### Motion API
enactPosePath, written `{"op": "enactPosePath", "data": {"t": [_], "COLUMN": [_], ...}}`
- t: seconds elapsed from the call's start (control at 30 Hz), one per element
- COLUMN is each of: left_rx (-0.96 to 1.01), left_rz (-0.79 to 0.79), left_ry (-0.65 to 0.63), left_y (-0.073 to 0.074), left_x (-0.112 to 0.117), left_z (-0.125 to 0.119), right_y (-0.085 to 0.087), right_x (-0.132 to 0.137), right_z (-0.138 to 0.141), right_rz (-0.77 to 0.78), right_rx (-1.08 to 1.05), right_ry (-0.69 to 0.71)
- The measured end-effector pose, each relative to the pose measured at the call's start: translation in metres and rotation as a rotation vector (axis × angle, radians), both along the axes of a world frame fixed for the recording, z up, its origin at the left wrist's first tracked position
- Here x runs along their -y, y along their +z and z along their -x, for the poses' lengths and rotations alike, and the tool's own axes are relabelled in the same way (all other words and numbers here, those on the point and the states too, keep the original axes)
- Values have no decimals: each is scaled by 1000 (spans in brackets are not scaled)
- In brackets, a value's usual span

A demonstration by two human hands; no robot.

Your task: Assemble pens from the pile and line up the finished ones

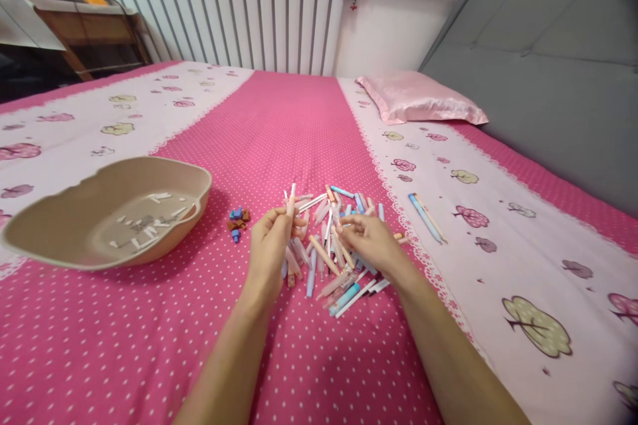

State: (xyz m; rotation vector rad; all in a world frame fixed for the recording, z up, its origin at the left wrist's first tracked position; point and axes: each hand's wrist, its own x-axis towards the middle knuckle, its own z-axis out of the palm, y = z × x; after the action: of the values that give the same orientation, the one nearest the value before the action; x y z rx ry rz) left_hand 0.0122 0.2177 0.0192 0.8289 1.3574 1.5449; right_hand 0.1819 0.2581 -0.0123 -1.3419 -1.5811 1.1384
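1. Watching from across the room, I see the left hand [272,239] with its grip closed round a slim pale pen piece [292,196], tip up; the right hand [371,242] curls its fingertips together above the pile of pens [325,255]; whether its grip holds anything, I cannot tell.
2. The pens lie loose on the bed [299,365], crossing one another between and below both hands; a careless tug could roll neighbours away; a weak pinch could drop the pale piece among look-alikes.
3. Two pens [426,218] lie apart at the right, and small blue and brown pieces [238,214] near the left hand; a sweeping wrist might scatter either.
4. The tan basin [84,232], farther left, has white pieces [149,232] inside; its raised rim could catch a low-moving hand.
5. Room for moving lies beyond the pile, toward the radiator [224,20]; the pillow [423,99] sits well off, by the headboard [538,60].
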Motion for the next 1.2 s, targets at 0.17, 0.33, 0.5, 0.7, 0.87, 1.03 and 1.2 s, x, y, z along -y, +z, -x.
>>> {"op": "enactPosePath", "data": {"t": [0.17,0.33,0.5,0.7,0.87,1.03,1.2], "left_rx": [-3,-10,-17,-8,-17,1,27], "left_rz": [-1,-8,-14,-13,1,-1,0], "left_ry": [-6,14,22,47,44,56,52], "left_y": [1,-1,-3,-5,-5,-6,-5], "left_x": [0,0,0,-1,-1,-1,-1], "left_z": [0,1,1,1,0,1,3], "right_y": [5,5,-7,-17,-15,-18,-12], "right_x": [-2,-8,-14,-19,-17,-11,-9], "right_z": [-4,-15,-18,-20,-13,-1,9], "right_rz": [-165,-332,-426,-468,-552,-639,-608], "right_rx": [205,387,547,564,552,593,660], "right_ry": [-67,-269,-270,-276,-179,16,30]}}
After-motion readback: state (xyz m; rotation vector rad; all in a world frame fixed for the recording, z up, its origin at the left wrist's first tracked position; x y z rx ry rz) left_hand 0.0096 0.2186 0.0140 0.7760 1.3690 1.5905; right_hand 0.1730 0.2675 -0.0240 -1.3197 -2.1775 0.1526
